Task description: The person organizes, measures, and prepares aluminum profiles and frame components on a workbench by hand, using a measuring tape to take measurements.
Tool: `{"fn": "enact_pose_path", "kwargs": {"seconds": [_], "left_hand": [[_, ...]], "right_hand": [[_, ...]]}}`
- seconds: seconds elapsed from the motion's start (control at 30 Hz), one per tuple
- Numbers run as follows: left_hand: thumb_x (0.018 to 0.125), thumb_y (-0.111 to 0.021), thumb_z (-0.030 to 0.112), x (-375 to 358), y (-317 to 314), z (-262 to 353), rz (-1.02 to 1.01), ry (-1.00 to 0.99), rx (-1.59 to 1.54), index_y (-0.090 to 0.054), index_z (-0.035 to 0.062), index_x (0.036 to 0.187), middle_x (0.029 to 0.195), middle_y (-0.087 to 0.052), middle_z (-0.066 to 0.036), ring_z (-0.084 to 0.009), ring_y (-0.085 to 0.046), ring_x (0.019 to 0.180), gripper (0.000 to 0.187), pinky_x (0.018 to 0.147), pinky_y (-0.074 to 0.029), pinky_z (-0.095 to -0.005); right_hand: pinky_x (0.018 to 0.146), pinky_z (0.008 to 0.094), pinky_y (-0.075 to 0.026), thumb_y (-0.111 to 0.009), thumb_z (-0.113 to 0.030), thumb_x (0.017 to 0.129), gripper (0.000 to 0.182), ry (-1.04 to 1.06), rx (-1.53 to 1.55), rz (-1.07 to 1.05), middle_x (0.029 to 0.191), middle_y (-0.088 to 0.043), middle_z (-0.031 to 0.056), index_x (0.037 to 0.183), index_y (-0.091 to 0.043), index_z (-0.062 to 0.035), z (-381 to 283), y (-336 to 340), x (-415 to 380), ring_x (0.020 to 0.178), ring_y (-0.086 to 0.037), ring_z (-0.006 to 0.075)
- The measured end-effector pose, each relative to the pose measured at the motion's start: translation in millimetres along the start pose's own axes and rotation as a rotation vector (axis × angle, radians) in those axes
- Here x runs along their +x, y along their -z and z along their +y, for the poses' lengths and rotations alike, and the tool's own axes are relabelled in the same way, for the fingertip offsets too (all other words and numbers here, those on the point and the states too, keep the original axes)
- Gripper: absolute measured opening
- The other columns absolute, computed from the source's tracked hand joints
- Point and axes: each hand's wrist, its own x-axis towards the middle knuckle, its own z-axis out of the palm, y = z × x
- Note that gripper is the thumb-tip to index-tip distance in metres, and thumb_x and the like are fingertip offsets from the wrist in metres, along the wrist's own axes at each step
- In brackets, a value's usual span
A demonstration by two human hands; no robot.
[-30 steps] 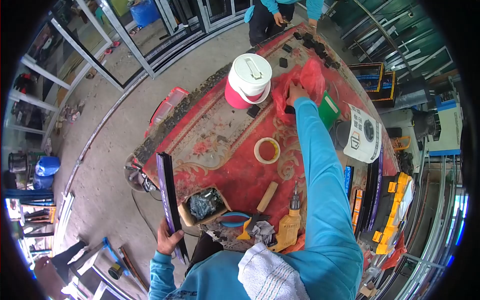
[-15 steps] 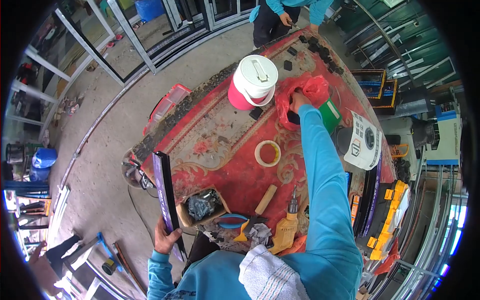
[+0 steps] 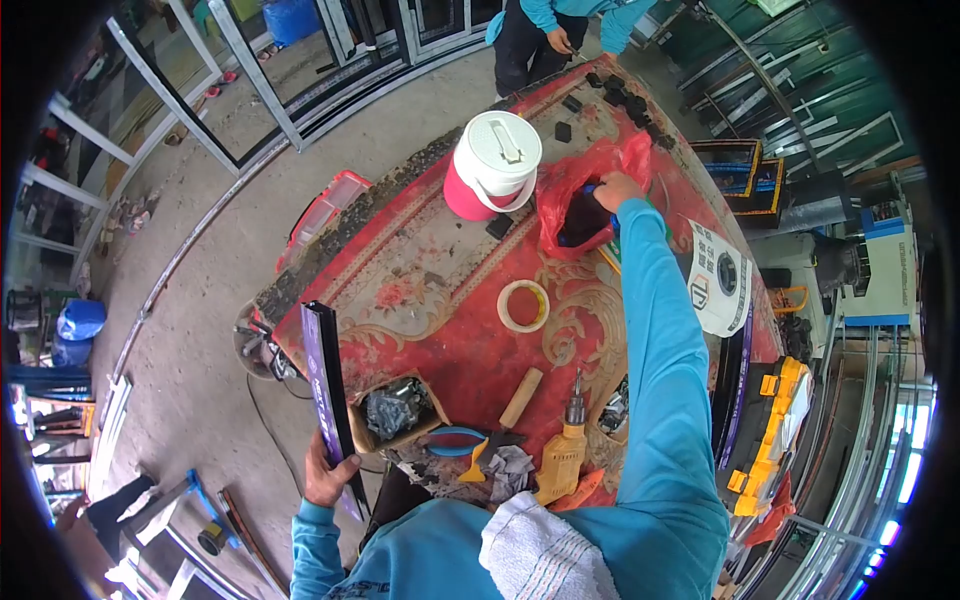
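Note:
My left hand (image 3: 328, 474) is wrapped round a long black profile with purple printed film (image 3: 326, 365), held upright by its lower end at the table's left edge. My right arm stretches across the table to a red plastic bag (image 3: 567, 205). My right hand (image 3: 622, 190) is closed at the right rim of the bag, its fingertips partly hidden. Dark and blue items show inside the bag's mouth. Left of the bag stands a white and pink water jug (image 3: 496, 160). A roll of tape (image 3: 523, 306) lies nearer to me.
On the near side of the table lie a yellow drill (image 3: 562, 462), a wooden block (image 3: 521, 398), and a cardboard box (image 3: 432, 414) with wrapped parts. A yellow-black case (image 3: 770, 435) sits at right. Another person (image 3: 545, 40) works at the far end.
My right hand has come up out of the bag's middle to its right rim. The bag's mouth gapes wider, and the green box beside it is now mostly hidden. My left hand keeps its hold.

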Motion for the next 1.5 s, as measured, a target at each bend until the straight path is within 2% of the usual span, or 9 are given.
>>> {"fn": "enact_pose_path", "kwargs": {"seconds": [0.37, 0.43, 0.6, 0.77, 0.87, 1.0, 1.13, 1.33, 1.5], "left_hand": [[0.070, -0.077, 0.021, 8.6, 2.8, 2.1, -0.039, 0.026, 0.070, -0.047, -0.0033, 0.133, 0.106, -0.060, -0.003, -0.0110, -0.054, 0.092, 0.074, 0.082, -0.045, -0.0259], [0.069, -0.077, 0.021, 8.2, 8.8, 3.2, -0.031, 0.031, 0.081, -0.047, -0.0032, 0.134, 0.106, -0.060, -0.003, -0.0107, -0.054, 0.092, 0.075, 0.081, -0.045, -0.0259], [0.066, -0.076, 0.026, 22.5, 16.2, 6.0, -0.031, 0.033, 0.082, -0.046, -0.0028, 0.135, 0.089, -0.056, -0.001, -0.0112, -0.055, 0.077, 0.081, 0.070, -0.045, -0.0250], [0.067, -0.077, 0.019, 49.0, 12.0, 37.9, -0.155, -0.107, 0.249, -0.040, -0.0083, 0.140, 0.119, -0.059, -0.011, -0.0190, -0.055, 0.110, 0.087, 0.097, -0.042, -0.0314], [0.072, -0.082, 0.046, 79.9, -14.6, 75.9, -0.326, -0.177, 0.086, -0.036, -0.0098, 0.143, 0.126, -0.056, -0.017, -0.0216, -0.049, 0.123, 0.101, 0.108, -0.033, -0.0339], [0.102, -0.050, 0.040, 127.3, -57.4, 108.5, -0.316, -0.193, 0.176, -0.054, -0.0059, 0.130, 0.121, -0.061, -0.019, -0.0271, -0.055, 0.117, 0.054, 0.105, -0.037, -0.0366], [0.105, -0.040, 0.029, 177.8, -125.9, 138.7, -0.435, -1.014, 0.708, -0.061, 0.0009, 0.121, 0.102, -0.065, -0.019, -0.0307, -0.063, 0.099, 0.039, 0.089, -0.048, -0.0361], [0.098, -0.044, 0.032, 185.1, -273.1, 194.7, -0.929, -0.036, 0.098, -0.061, 0.0073, 0.123, 0.071, -0.064, -0.008, -0.0132, -0.059, 0.051, 0.039, 0.044, -0.046, -0.0264], [0.097, -0.046, 0.031, 245.3, -357.0, 145.4, -1.085, -0.155, 0.380, -0.066, 0.0086, 0.116, 0.070, -0.064, -0.008, -0.0142, -0.061, 0.055, 0.036, 0.046, -0.048, -0.0272]], "right_hand": [[0.085, 0.0432, -0.054, -0.072, -0.031, 0.075, 0.057, 0.202, 0.323, 0.176, 0.107, -0.069, 0.0228, 0.122, -0.062, -0.0002, -20.6, -52.5, 53.7, 0.098, -0.068, 0.0372], [0.095, 0.0394, -0.050, -0.078, -0.037, 0.069, 0.076, 0.029, 0.557, -0.149, 0.123, -0.064, 0.0237, 0.129, -0.057, 0.0055, -25.1, -33.5, 45.3, 0.112, -0.064, 0.0348], [0.088, 0.0392, -0.053, -0.079, -0.037, 0.068, 0.064, -0.188, 0.529, -0.057, 0.110, -0.068, 0.0265, 0.115, -0.067, 0.0053, -22.0, -46.1, 41.3, 0.101, -0.068, 0.0368], [0.044, 0.0407, -0.050, -0.072, -0.027, 0.079, 0.040, -0.224, 0.604, -0.156, 0.078, -0.067, 0.0152, 0.102, -0.066, 0.0059, -41.9, -39.5, 12.9, 0.049, -0.063, 0.0287], [0.043, 0.0409, -0.051, -0.070, -0.024, 0.079, 0.035, -0.280, 0.577, -0.069, 0.076, -0.067, 0.0168, 0.096, -0.067, 0.0060, -55.1, -20.2, -12.2, 0.048, -0.063, 0.0296], [0.042, 0.0403, -0.051, -0.068, -0.021, 0.079, 0.031, -0.265, 0.830, 0.337, 0.073, -0.067, 0.0185, 0.090, -0.066, 0.0073, -36.0, -14.9, -51.4, 0.048, -0.064, 0.0298], [0.042, 0.0385, -0.052, -0.069, -0.023, 0.080, 0.031, -0.422, 1.285, 0.175, 0.066, -0.065, 0.0182, 0.090, -0.064, 0.0064, -15.7, -7.3, -107.5, 0.047, -0.064, 0.0277], [0.041, 0.0350, -0.052, -0.071, -0.027, 0.084, 0.027, -0.398, 1.632, 0.012, 0.066, -0.062, 0.0110, 0.088, -0.065, -0.0011, -16.2, -35.5, -191.0, 0.046, -0.060, 0.0220], [0.040, 0.0336, -0.051, -0.070, -0.029, 0.085, 0.027, -0.450, 1.799, 0.093, 0.070, -0.062, 0.0101, 0.089, -0.063, -0.0026, -18.2, -86.6, -257.8, 0.045, -0.058, 0.0195]]}}
